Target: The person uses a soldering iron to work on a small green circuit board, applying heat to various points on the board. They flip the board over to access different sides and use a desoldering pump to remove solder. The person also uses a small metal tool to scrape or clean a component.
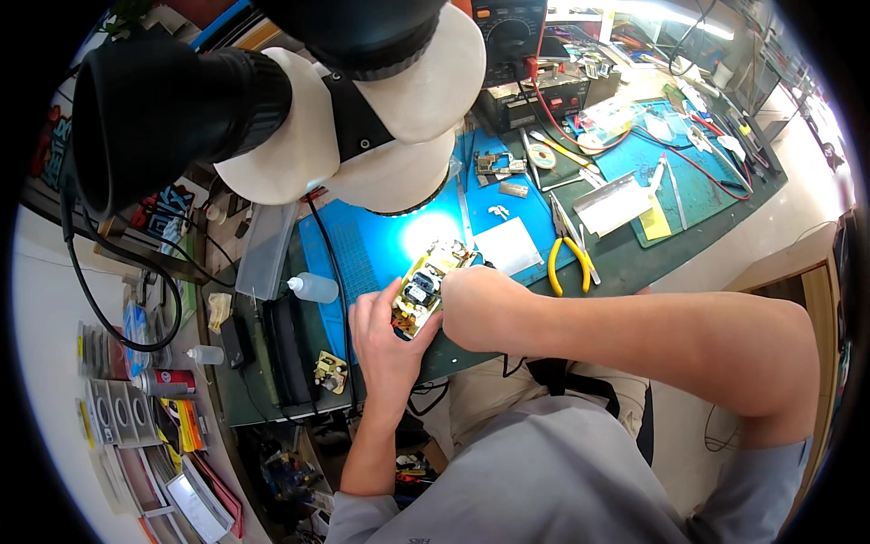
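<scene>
Under the white and black microscope point(390, 172) I have a circuit board point(421, 288) crowded with components, in a light-coloured frame. My left hand point(385, 326) grips its near left edge, thumb on one side and fingers on the other. Bent over the board's right side is my right hand point(480, 304), closed, its fingertips hidden behind the fist; whether a tool is in it does not show. Bright lamp light falls on the blue mat point(362, 240) just beyond the board.
Yellow-handled pliers point(569, 263) and a white sheet point(509, 247) lie right of the board. To the left are a white squeeze bottle point(314, 287) and a small loose circuit board point(331, 372). A multimeter point(509, 41) with a red lead stands at the back.
</scene>
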A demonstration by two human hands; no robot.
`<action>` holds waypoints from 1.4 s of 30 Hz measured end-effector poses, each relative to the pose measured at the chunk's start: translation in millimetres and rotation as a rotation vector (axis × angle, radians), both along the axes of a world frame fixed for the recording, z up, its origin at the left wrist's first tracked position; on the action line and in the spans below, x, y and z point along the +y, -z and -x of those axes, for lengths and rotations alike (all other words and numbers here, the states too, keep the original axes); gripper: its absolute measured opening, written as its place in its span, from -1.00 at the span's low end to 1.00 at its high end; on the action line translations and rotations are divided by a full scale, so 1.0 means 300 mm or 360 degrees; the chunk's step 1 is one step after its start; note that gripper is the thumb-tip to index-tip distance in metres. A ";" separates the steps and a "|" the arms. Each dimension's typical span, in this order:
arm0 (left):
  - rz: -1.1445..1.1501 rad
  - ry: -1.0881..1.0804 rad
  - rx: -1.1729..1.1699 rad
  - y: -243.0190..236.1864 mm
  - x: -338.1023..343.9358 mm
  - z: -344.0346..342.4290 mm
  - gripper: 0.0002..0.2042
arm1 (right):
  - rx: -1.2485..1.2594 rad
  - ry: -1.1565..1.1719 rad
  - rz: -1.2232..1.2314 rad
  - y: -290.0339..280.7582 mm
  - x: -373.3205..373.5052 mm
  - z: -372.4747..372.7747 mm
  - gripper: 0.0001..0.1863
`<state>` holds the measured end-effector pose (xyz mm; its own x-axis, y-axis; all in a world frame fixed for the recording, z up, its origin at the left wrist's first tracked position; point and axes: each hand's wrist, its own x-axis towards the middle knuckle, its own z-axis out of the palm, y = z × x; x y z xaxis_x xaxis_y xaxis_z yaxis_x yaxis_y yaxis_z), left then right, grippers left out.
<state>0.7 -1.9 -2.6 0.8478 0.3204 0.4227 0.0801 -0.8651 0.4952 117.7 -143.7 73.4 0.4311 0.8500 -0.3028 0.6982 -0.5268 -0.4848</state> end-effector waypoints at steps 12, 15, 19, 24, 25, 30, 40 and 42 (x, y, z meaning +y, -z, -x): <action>-0.0008 0.0030 0.0001 -0.008 0.001 0.000 -0.35 | 0.0309 0.0423 -0.0030 -0.002 -0.007 0.037 -0.81; -0.0010 0.0019 -0.0001 -0.005 0.001 0.001 -0.36 | 0.0334 0.0437 -0.0033 0.011 -0.010 0.041 -0.81; 0.0006 0.0000 -0.0004 -0.008 -0.003 0.000 -0.37 | 0.0298 0.0437 -0.0126 0.038 -0.020 0.048 -0.82; 0.0025 -0.0019 -0.0003 -0.010 -0.008 0.000 -0.37 | 0.0304 0.0476 -0.0219 0.081 -0.023 0.065 -0.83; 0.0022 -0.0026 0.0000 -0.011 -0.011 -0.001 -0.37 | 0.0298 0.0467 -0.0225 0.080 -0.026 0.066 -0.84; 0.0023 -0.0034 0.0010 -0.007 -0.008 0.001 -0.36 | 0.0221 0.0246 -0.0056 0.007 -0.031 0.029 -0.83; -0.0010 0.0007 -0.0016 -0.013 -0.008 -0.003 -0.36 | 0.0081 0.0223 -0.0068 0.017 0.000 0.022 -0.82; -0.0017 0.0016 -0.0015 -0.013 -0.007 -0.005 -0.35 | 0.0178 0.0307 0.0008 0.012 -0.001 0.022 -0.81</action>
<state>2.1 -4.1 1.2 0.8470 0.3070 0.4339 0.0665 -0.8711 0.4865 111.2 -144.1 69.8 0.5490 0.7536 -0.3616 0.5264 -0.6477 -0.5507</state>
